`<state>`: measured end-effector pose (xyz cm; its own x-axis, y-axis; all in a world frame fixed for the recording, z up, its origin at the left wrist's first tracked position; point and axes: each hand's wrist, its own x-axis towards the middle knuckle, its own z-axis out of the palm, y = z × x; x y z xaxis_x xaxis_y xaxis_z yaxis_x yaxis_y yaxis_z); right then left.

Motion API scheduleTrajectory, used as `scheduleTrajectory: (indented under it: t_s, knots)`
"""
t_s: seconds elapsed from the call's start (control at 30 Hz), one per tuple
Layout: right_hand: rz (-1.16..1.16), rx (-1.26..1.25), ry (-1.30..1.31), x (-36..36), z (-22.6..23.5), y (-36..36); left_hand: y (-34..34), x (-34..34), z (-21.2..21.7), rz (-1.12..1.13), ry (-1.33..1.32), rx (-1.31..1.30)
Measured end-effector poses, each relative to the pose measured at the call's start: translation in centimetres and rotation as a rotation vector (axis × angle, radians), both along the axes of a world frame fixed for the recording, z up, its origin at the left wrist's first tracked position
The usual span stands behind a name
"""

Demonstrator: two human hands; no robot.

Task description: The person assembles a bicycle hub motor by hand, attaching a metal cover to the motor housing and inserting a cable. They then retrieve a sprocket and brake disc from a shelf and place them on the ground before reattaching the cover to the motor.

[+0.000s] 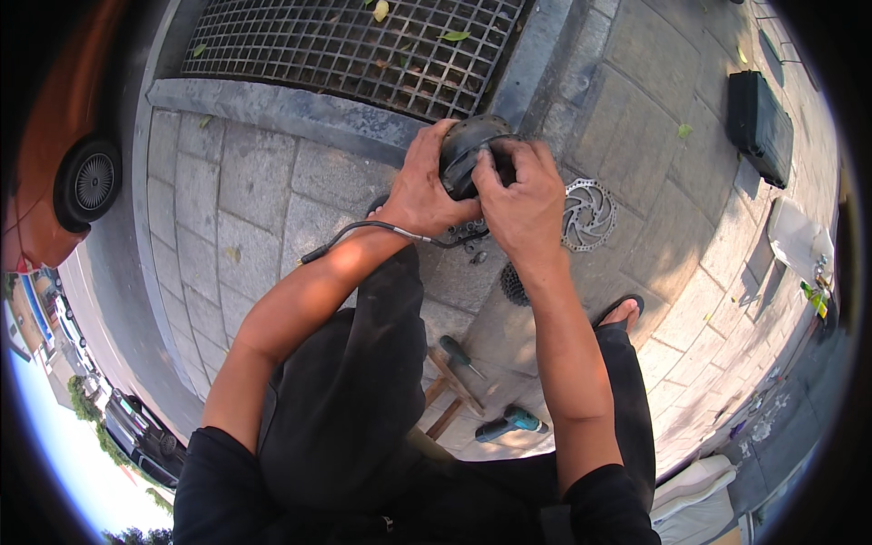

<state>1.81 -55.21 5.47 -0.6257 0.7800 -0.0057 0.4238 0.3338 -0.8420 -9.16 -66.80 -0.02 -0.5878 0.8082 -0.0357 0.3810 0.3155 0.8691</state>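
Observation:
Both hands grip a round black hub motor held up over the paving. My left hand wraps its left side from below. My right hand covers its right side, fingers curled over the top. A black cable trails from the motor leftward, past my left wrist. On the ground just right of my hands lies a silver brake disc, and a dark toothed sprocket rests beneath my right forearm.
A metal drain grate lies ahead. A black case sits at the far right. Near my knees are a screwdriver, a teal power drill and a wooden stool. An orange car stands at left.

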Motion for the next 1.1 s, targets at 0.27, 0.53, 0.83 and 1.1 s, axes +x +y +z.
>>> scheduleTrajectory:
  t_s: [0.27, 0.53, 0.83, 1.1]
  knots:
    - [0.072, 0.025, 0.028, 0.1, -0.8, 0.5, -0.2, 0.4, -0.5, 0.003, 0.085, 0.040]
    - [0.086, 0.015, 0.019, -0.1, -1.3, 0.8, -0.1, 0.7, -0.6, 0.041, 0.081, 0.076]
    - [0.161, 0.022, 0.071, 0.4, -1.0, 1.1, 0.2, -0.6, -0.7, 0.077, -0.086, -0.045]
    - [0.235, 0.031, 0.013, 0.4, -1.0, 3.2, 0.6, -1.3, -1.2, 0.025, -0.065, -0.025]
